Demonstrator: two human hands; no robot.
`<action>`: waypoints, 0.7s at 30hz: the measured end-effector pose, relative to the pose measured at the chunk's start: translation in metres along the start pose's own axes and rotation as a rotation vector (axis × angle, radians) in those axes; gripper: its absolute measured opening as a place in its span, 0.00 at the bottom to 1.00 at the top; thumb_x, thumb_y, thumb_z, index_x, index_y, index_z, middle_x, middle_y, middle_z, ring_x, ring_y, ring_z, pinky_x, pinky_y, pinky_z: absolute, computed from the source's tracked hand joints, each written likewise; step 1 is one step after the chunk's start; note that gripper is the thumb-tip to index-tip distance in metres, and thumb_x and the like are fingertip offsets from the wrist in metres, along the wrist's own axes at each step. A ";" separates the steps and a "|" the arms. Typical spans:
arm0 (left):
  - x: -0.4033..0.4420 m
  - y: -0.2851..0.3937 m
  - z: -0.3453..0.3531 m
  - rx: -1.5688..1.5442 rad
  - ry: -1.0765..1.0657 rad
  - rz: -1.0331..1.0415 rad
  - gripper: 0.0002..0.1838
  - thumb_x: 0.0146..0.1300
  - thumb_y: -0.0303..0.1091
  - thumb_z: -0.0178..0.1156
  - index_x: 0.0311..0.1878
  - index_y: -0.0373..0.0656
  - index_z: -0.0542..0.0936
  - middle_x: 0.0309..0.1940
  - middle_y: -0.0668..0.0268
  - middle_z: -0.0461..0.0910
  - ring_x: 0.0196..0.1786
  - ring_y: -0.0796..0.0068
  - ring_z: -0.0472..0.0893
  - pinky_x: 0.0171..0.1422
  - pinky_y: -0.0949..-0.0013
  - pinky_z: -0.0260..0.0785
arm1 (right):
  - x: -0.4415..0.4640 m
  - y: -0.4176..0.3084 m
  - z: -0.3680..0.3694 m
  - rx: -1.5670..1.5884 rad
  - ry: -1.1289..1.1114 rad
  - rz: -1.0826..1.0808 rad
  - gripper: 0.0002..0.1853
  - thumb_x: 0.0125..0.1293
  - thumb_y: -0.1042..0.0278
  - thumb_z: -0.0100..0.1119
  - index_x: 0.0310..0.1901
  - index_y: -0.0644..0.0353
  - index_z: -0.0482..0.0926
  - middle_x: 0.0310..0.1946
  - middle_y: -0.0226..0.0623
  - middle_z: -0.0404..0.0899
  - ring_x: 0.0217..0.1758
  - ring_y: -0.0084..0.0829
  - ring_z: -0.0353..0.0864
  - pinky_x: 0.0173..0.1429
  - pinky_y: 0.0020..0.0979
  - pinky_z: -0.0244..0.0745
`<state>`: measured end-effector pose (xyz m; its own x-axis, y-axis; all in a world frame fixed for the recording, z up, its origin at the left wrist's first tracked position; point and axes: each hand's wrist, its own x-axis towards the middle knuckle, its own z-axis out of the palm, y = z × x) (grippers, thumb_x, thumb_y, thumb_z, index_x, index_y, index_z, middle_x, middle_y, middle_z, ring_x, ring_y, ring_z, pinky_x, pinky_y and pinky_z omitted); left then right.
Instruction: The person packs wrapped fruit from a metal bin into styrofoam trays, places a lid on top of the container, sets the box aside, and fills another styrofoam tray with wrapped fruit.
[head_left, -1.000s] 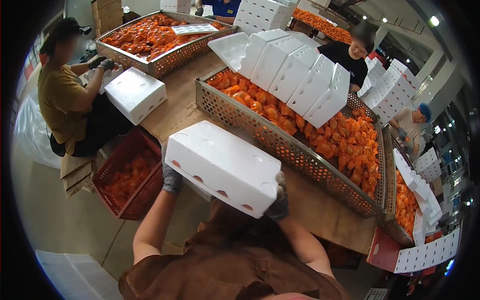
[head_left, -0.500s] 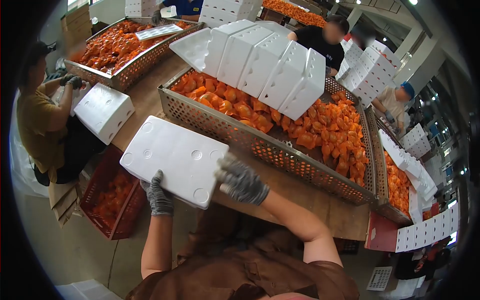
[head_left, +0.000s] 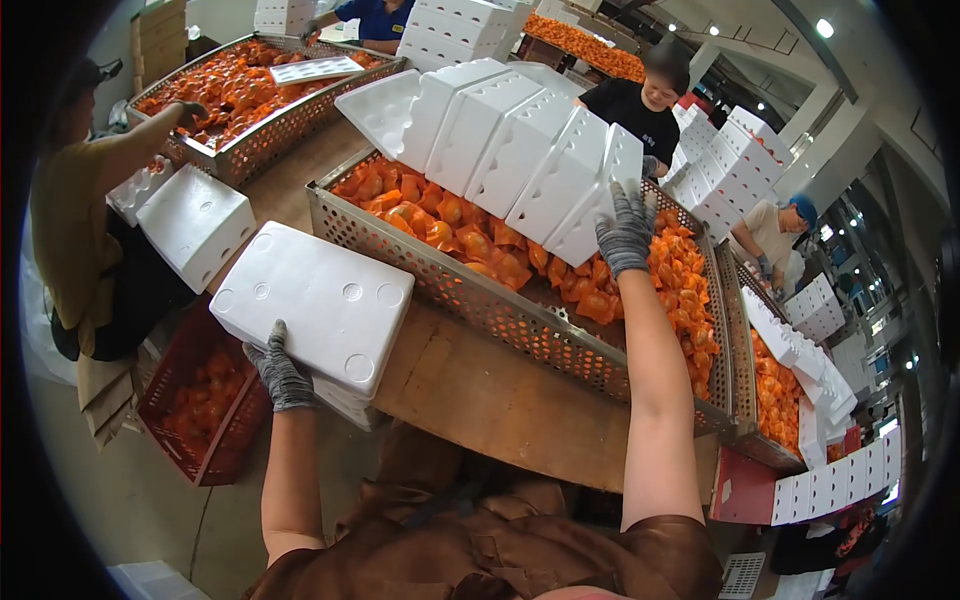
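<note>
A closed white foam box [head_left: 310, 295] with round marks on its top lies at the left of the table. My left hand [head_left: 282, 375], in a grey glove, grips its near side with the thumb over the top edge. More white foam [head_left: 345, 398] shows beneath its near corner. My right hand [head_left: 628, 235], gloved too, is stretched out over the metal bin. Its spread fingers lie against the last foam box [head_left: 585, 225] in a leaning row of white foam boxes [head_left: 500, 150]. The row rests on orange-wrapped fruit [head_left: 440, 215].
A perforated metal bin [head_left: 460, 280] spans the wooden table [head_left: 470, 390]. At left, a co-worker [head_left: 75, 220] sits beside another white box [head_left: 195, 225] and a second fruit bin [head_left: 240, 155]. A red crate [head_left: 205, 440] stands below. Other co-workers stand beyond the bins.
My right hand has left the near box and reached up and right to the row. The near box has shifted slightly left. The left co-worker's arm now reaches into the second bin.
</note>
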<state>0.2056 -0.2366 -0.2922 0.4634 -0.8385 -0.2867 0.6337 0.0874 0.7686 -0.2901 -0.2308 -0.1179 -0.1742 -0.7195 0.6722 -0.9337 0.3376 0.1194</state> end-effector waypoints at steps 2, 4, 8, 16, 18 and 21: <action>-0.001 0.000 0.001 0.012 0.009 0.002 0.54 0.50 0.28 0.66 0.72 0.48 0.38 0.64 0.57 0.60 0.60 0.60 0.67 0.66 0.53 0.61 | 0.007 0.004 0.018 -0.032 0.012 -0.004 0.34 0.51 0.56 0.61 0.62 0.48 0.66 0.64 0.42 0.62 0.70 0.53 0.50 0.72 0.47 0.49; 0.001 0.001 0.000 0.019 -0.006 -0.010 0.54 0.50 0.28 0.66 0.72 0.48 0.38 0.64 0.57 0.59 0.61 0.60 0.67 0.66 0.53 0.60 | 0.009 0.002 0.014 -0.022 -0.032 0.088 0.34 0.50 0.56 0.61 0.62 0.48 0.66 0.63 0.43 0.61 0.68 0.53 0.53 0.71 0.47 0.52; -0.011 0.007 0.005 0.009 -0.020 -0.025 0.52 0.52 0.29 0.65 0.72 0.48 0.39 0.64 0.57 0.59 0.61 0.61 0.66 0.67 0.54 0.59 | 0.009 -0.024 -0.034 0.062 -0.254 0.421 0.37 0.47 0.52 0.66 0.61 0.47 0.65 0.61 0.51 0.59 0.66 0.54 0.56 0.68 0.49 0.57; -0.017 0.011 0.009 0.048 -0.004 -0.049 0.52 0.53 0.32 0.66 0.72 0.52 0.39 0.63 0.55 0.60 0.59 0.57 0.68 0.63 0.51 0.64 | -0.031 0.058 -0.021 0.351 0.124 0.833 0.19 0.50 0.62 0.64 0.44 0.53 0.70 0.47 0.48 0.67 0.51 0.46 0.72 0.55 0.44 0.68; -0.014 0.009 0.007 0.074 0.000 -0.049 0.54 0.52 0.33 0.67 0.72 0.52 0.38 0.63 0.54 0.60 0.59 0.57 0.68 0.63 0.50 0.64 | -0.055 0.124 0.006 0.363 0.338 0.728 0.19 0.49 0.63 0.63 0.43 0.56 0.71 0.43 0.47 0.71 0.46 0.43 0.74 0.51 0.44 0.70; -0.009 0.007 0.004 0.100 -0.007 -0.036 0.55 0.51 0.34 0.68 0.72 0.49 0.38 0.64 0.53 0.59 0.60 0.58 0.67 0.64 0.51 0.63 | -0.102 0.153 -0.028 0.474 0.620 0.496 0.17 0.52 0.66 0.62 0.42 0.58 0.71 0.44 0.42 0.73 0.41 0.38 0.76 0.46 0.38 0.73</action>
<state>0.2034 -0.2304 -0.2814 0.4368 -0.8441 -0.3111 0.5845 0.0034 0.8114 -0.4068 -0.0884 -0.1476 -0.5176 -0.0589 0.8536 -0.8510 0.1385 -0.5065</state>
